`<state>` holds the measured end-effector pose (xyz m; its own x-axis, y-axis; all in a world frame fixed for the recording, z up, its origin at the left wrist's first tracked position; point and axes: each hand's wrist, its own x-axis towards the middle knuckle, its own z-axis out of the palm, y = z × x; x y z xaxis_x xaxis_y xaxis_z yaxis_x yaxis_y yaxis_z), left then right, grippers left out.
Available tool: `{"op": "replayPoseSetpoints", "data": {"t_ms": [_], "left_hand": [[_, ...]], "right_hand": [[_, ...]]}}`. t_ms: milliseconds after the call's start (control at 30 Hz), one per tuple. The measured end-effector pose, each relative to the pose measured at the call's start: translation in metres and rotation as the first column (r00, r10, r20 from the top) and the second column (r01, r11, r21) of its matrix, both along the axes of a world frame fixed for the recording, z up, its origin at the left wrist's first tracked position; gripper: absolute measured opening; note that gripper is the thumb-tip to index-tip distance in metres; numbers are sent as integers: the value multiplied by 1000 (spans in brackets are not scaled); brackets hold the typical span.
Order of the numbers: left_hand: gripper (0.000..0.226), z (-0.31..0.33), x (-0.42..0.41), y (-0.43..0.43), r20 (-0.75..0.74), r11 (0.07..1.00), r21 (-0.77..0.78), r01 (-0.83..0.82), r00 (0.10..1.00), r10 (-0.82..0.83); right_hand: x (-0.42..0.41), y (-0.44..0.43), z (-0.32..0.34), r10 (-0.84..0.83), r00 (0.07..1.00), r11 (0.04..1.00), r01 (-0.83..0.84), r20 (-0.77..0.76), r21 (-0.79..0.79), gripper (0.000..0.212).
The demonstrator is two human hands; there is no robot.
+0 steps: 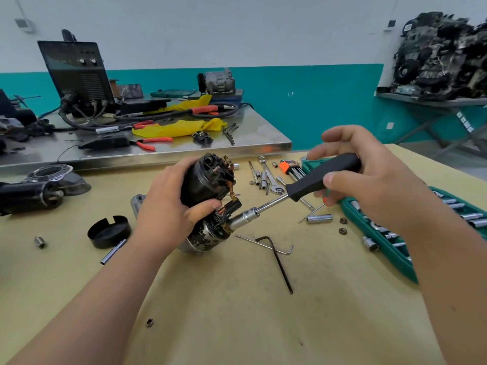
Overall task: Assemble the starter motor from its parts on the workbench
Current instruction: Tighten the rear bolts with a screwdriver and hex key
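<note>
The starter motor [203,185] stands tilted on the tan worktop [237,312], brush end up. The left hand [171,204] grips its dark body. The right hand [369,180] curls loosely round the black handle of a socket driver [324,177], whose socket [242,218] meets the motor's lower housing. A fastener is probably being tightened; the next move calls for turning with the socket held square.

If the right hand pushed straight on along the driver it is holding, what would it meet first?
The starter motor, gripped by the left hand. The driver in the right hand points down-left, and its socket looks to be at the motor's lower end; actual contact is unclear.
</note>
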<state>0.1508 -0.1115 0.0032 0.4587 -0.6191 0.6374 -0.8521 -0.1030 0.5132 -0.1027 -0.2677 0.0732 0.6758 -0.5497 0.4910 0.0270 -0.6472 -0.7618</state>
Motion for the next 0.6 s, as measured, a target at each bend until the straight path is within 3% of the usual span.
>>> {"op": "replayPoseSetpoints", "data": {"t_ms": [33, 100, 133, 167, 267, 300, 400, 500, 533, 600], "left_hand": [[73, 0, 0, 1, 2, 1000, -2, -2, 1000, 2], [72, 1, -2, 1, -4, 1000, -7, -7, 1000, 7], [72, 1, -3, 1, -12, 1000, -8, -9, 1000, 9], [72, 2, -4, 0, -20, 1000, -6, -9, 1000, 9], [72, 2, -4, 1, -30, 1000, -4, -5, 1000, 5], [73, 1, -4, 2, -28, 1000, -8, -5, 1000, 4], [71, 1, -5, 2, -17, 1000, -21, -10, 1000, 10], [70, 2, -5, 2, -23, 1000, -25, -6, 1000, 6], [70, 3, -5, 1, -25, 1000, -24, -4, 1000, 4], [72, 2, -4, 0, -19, 1000, -29, 1, 1000, -1]], "right_hand": [[0, 1, 0, -15, 1000, 1000, 15, 1, -14, 30], [5, 2, -2, -210, 978, 965, 207, -3, -159, 22], [8, 4, -1, -288, 958, 938, 278, -17, -207, 30], [7, 4, -2, -267, 963, 944, 256, -29, -206, 36], [0, 3, 2, -10, 999, 1000, 9, -31, -16, 28], [-2, 6, 3, -4, 1000, 1000, 4, -22, -21, 25], [5, 7, 1, -236, 971, 947, 219, -47, -235, 25], [-3, 4, 4, -12, 998, 1000, 11, -69, -22, 28], [-5, 4, 5, 3, 998, 1000, -5, -66, -28, 28], [-3, 7, 4, -159, 987, 975, 151, -35, -164, 13]]}}
